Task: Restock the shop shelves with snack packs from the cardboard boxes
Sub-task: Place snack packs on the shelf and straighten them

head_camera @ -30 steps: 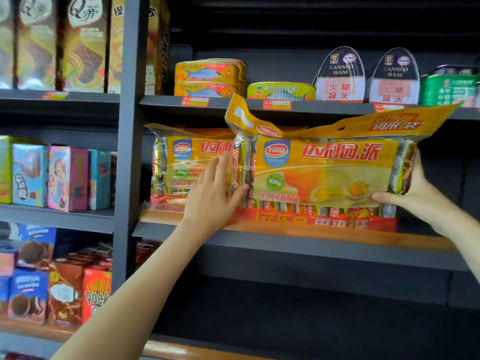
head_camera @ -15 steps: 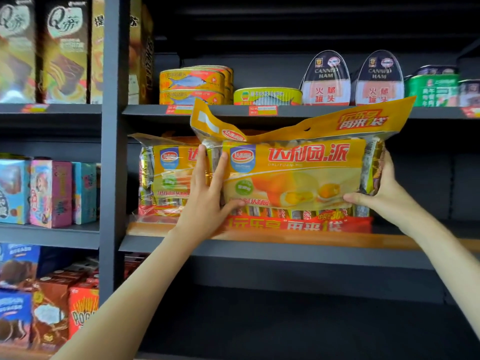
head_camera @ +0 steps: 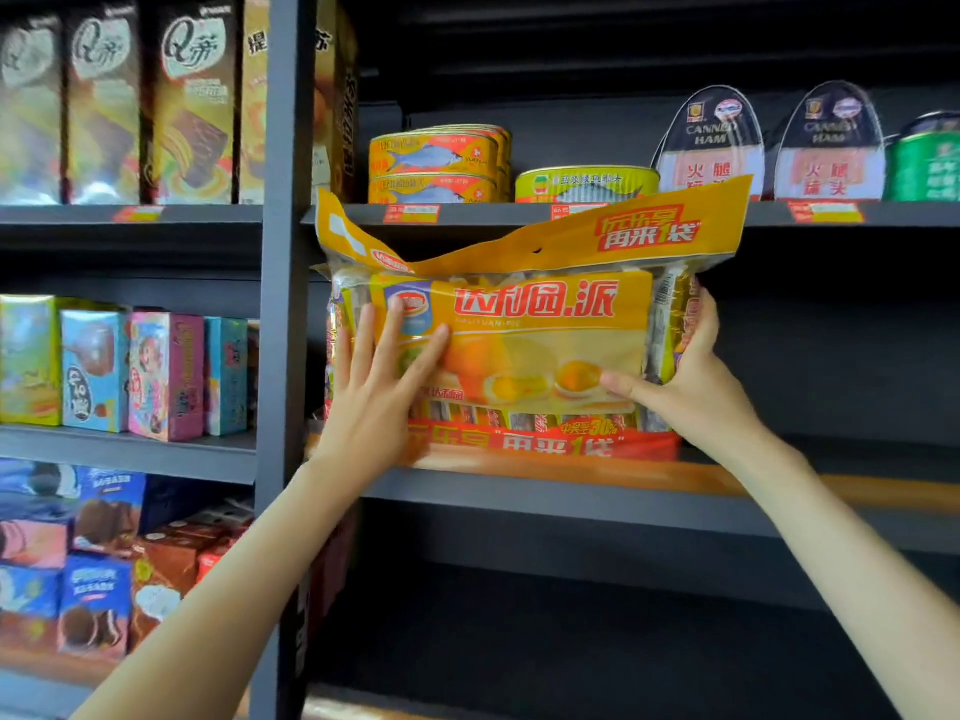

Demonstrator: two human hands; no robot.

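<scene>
A large yellow snack pack point(head_camera: 540, 324) with red lettering stands upright at the left end of the dark middle shelf point(head_camera: 779, 517). My left hand point(head_camera: 374, 402) presses flat on the pack's front left with straight, spread fingers. My right hand point(head_camera: 696, 392) grips the pack's right end, thumb across the front and fingers curled behind. A second pack of the same kind point(head_camera: 337, 309) stands behind it, almost wholly hidden, with only a sliver showing at the left edge. No cardboard box is in view.
A grey upright post point(head_camera: 283, 356) borders the pack on the left. Fish cans point(head_camera: 436, 163) and canned ham tins point(head_camera: 711, 142) sit on the shelf above. The left bay holds colourful snack boxes point(head_camera: 166, 376). The middle shelf is bare to the right of the pack.
The pack has slid left along the shelf and now covers the second pack. My left hand moved from the second pack onto this pack's front.
</scene>
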